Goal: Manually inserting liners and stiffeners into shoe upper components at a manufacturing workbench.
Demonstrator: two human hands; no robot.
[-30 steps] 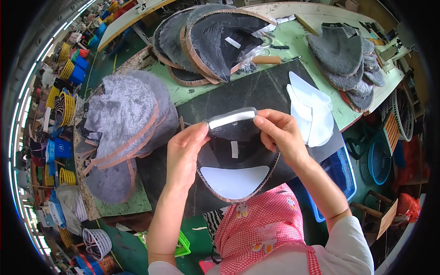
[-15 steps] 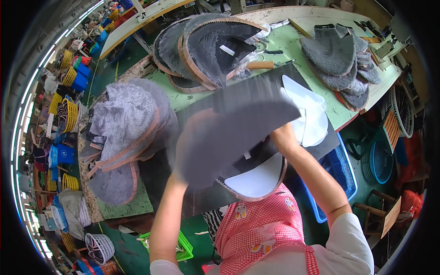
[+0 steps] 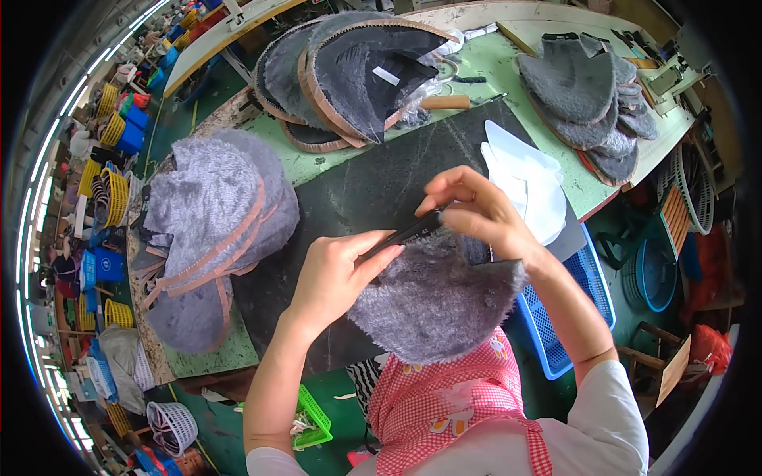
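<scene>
In front of my body I hold up a grey plush piece (image 3: 444, 301), shaped like a slipper upper, with a black band along its top edge. My left hand (image 3: 337, 274) pinches the left part of that band between thumb and fingers. At the band's other end, my right hand (image 3: 484, 210) is closed with curled fingers and thumb on the edge. The plush side faces me; a dark inside shows near my right wrist. Beneath and beyond it lies a black work mat (image 3: 357, 186). White curved sheets (image 3: 528, 190) lie on the mat just past my right hand.
Similar plush pieces with tan edging are stacked at left (image 3: 214, 210) and at the back (image 3: 349, 79); more grey pieces (image 3: 583, 95) lie at far right on the green table (image 3: 500, 71). A wooden-handled tool (image 3: 444, 102) lies behind the mat. Below stand blue (image 3: 556, 349) and green baskets (image 3: 317, 420).
The plush piece, blurred and dark side up before, now shows its fur side closer to my body. Both hands have come together on its black band.
</scene>
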